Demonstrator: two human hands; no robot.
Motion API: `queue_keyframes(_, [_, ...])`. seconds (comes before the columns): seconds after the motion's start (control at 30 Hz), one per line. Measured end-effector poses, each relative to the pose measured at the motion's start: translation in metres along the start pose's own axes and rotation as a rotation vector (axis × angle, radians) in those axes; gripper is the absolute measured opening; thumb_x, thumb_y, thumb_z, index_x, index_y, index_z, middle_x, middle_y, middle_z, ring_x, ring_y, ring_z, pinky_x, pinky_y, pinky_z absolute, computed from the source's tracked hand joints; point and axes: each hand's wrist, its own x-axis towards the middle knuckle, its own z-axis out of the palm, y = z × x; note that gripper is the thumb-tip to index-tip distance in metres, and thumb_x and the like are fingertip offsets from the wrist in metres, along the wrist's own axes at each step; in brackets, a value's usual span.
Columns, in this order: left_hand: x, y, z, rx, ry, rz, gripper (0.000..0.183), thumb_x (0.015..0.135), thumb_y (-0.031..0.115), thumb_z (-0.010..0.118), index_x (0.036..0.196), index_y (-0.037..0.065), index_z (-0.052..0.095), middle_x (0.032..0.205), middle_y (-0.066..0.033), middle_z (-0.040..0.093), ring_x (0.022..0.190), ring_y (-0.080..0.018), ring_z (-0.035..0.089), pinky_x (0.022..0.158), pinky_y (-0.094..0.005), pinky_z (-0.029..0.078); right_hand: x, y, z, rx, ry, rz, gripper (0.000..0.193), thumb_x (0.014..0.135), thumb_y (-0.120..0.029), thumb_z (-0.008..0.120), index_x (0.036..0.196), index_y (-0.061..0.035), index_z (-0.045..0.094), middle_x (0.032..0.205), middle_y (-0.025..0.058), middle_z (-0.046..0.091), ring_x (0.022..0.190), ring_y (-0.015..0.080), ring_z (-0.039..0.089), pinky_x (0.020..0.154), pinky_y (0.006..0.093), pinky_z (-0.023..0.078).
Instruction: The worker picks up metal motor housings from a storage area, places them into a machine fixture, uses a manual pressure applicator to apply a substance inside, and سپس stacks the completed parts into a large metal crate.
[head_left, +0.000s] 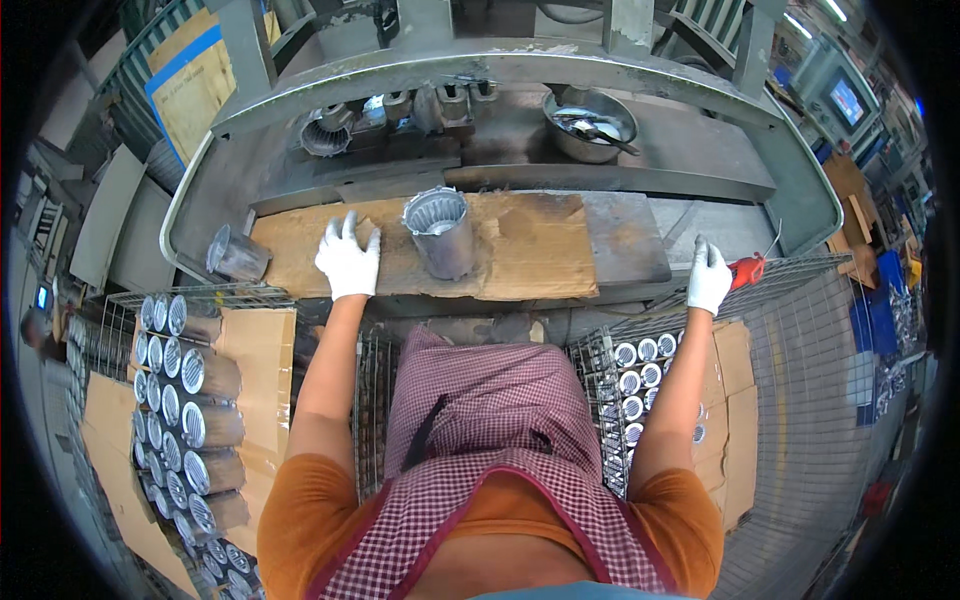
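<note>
Well, a ribbed metal cup (442,240) stands on the cardboard (545,245), around mid-length of the worktop (740,222). The left hand (348,262), gloved, is spread wide nearer the left end. Toward the right end, the right hand (709,275) has bent fingers beside something red (747,270); whether it grips that, I can't tell.

The white-gloved left hand (348,262) is spread, fingers pointing forward, over the table's (628,238) near edge. The right hand (709,280), also gloved, keeps its fingers together toward the right end. Both bare forearms reach forward, well apart.
</note>
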Motion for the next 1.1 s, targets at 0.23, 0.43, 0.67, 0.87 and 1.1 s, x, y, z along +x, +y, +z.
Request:
queue_keyframes(0.23, [0.004, 0.0, -0.005, -0.004, -0.403, 0.012, 0.038, 0.088, 0.048, 0.05, 0.1, 0.017, 0.069, 0.106, -0.009, 0.062, 0.101, -0.029, 0.056, 0.086, -0.0455, 0.04, -0.001, 0.006, -0.002, 0.016, 0.015, 0.005, 0.042, 0.09, -0.039, 0.057, 0.097, 0.0007, 0.068, 0.083, 0.0209, 0.067, 0.074, 0.0324, 0.065, 0.071, 0.0376, 0.048])
queue_keyframes(0.43, [0.003, -0.001, -0.002, -0.023, -0.254, 0.006, 0.037, 0.088, 0.047, 0.052, 0.102, 0.018, 0.068, 0.11, -0.0087, 0.062, 0.104, -0.0291, 0.056, 0.087, -0.0452, 0.04, 0.0, 0.009, 0.002, 0.04, 0.001, 0.012, 0.041, 0.09, -0.039, 0.056, 0.098, -0.0008, 0.068, 0.084, 0.0205, 0.067, 0.075, 0.0334, 0.065, 0.072, 0.0381, 0.048])
queue_keyframes(0.67, [0.01, 0.005, -0.017, -0.05, -0.441, 0.024, 0.038, 0.088, 0.047, 0.052, 0.105, 0.017, 0.068, 0.113, -0.0096, 0.062, 0.105, -0.0297, 0.055, 0.089, -0.0462, 0.04, 0.017, -0.05, -0.002, -0.051, 0.008, -0.071, 0.03, 0.087, -0.032, 0.06, 0.1, -0.0065, 0.069, 0.092, 0.0162, 0.068, 0.087, 0.0332, 0.066, 0.079, 0.0363, 0.05])
queue_keyframes(0.87, [0.004, -0.002, -0.008, -0.07, -0.363, 0.037, 0.036, 0.088, 0.046, 0.051, 0.104, 0.018, 0.068, 0.115, -0.0084, 0.062, 0.106, -0.0293, 0.056, 0.088, -0.046, 0.04, 0.058, -0.165, 0.041, -0.329, -0.169, -0.302, 0.061, 0.081, -0.057, 0.056, 0.126, -0.0159, 0.055, 0.102, 0.0189, 0.065, 0.096, 0.0359, 0.063, 0.083, 0.0445, 0.049])
queue_keyframes(1.1, [0.005, -0.003, -0.008, -0.11, -0.33, 0.009, 0.031, 0.088, 0.042, 0.053, 0.097, 0.018, 0.07, 0.107, -0.0055, 0.064, 0.101, -0.0274, 0.057, 0.086, -0.0441, 0.04, 0.064, -0.183, 0.079, 0.079, -0.186, -0.491, 0.023, 0.086, -0.032, 0.06, 0.096, -0.0135, 0.07, 0.095, 0.0133, 0.068, 0.089, 0.0304, 0.065, 0.079, 0.0388, 0.051])
